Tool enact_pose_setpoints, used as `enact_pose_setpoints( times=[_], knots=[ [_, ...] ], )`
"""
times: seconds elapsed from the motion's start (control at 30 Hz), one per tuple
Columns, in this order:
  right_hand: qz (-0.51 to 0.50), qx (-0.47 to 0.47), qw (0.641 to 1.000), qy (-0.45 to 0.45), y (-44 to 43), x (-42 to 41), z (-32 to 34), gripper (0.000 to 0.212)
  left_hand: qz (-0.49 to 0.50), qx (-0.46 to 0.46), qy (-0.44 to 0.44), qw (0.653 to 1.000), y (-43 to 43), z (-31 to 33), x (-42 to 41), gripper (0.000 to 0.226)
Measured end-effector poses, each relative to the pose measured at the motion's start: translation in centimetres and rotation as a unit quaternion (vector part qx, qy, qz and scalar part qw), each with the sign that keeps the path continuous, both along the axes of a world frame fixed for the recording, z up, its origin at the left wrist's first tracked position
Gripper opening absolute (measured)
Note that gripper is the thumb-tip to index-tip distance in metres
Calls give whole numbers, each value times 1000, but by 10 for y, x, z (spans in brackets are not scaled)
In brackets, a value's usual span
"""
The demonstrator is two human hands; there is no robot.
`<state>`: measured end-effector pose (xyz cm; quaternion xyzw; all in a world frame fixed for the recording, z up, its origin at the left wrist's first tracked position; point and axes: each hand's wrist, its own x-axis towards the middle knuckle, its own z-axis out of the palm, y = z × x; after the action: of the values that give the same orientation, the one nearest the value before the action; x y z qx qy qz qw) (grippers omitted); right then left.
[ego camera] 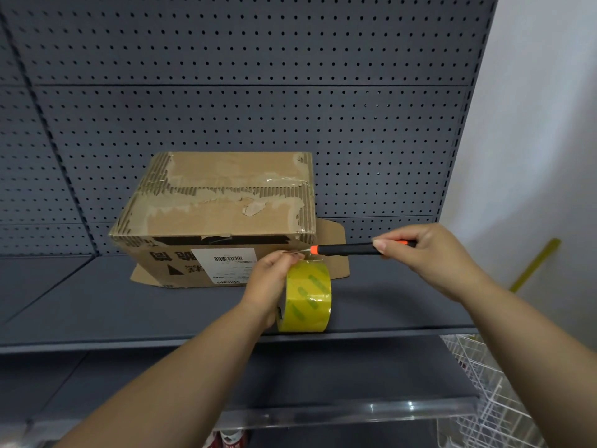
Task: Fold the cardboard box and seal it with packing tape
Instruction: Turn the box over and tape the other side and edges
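A worn cardboard box (216,208) with torn tape marks and a white shipping label stands closed on the grey shelf (97,305), flaps spread out beneath it. In front of it, my left hand (268,286) grips a yellow-green roll of packing tape (308,297) standing on edge near the shelf's front, fingertips pinching at the top of the roll. My right hand (426,253) holds a black and orange utility knife (345,249), its tip pointing left and meeting the tape at the top of the roll.
A grey pegboard wall (258,76) backs the shelf. A lower shelf with a clear plastic lip (339,412) lies below. A white wire basket (494,392) sits at the lower right, and a yellow strip (534,265) leans by the white wall.
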<state>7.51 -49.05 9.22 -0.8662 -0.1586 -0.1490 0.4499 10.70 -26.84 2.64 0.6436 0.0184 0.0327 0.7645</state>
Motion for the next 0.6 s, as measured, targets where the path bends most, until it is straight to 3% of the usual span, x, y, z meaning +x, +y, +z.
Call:
enact_pose_setpoints(
  times=[0.33, 0.5, 0.6],
  knots=[
    [-13, -10, 1000, -23, -17, 1, -4, 17, 3, -5, 2, 1000, 1, 6, -4, 15],
    [-56, -66, 996, -14, -40, 4, -3, 9, 2, 10, 19, 1000, 6, 8, -2, 17],
    [-108, -11, 994, 2, -56, 6, -5, 11, -1, -11, 27, 1000, 6, 10, 1, 16]
  ],
)
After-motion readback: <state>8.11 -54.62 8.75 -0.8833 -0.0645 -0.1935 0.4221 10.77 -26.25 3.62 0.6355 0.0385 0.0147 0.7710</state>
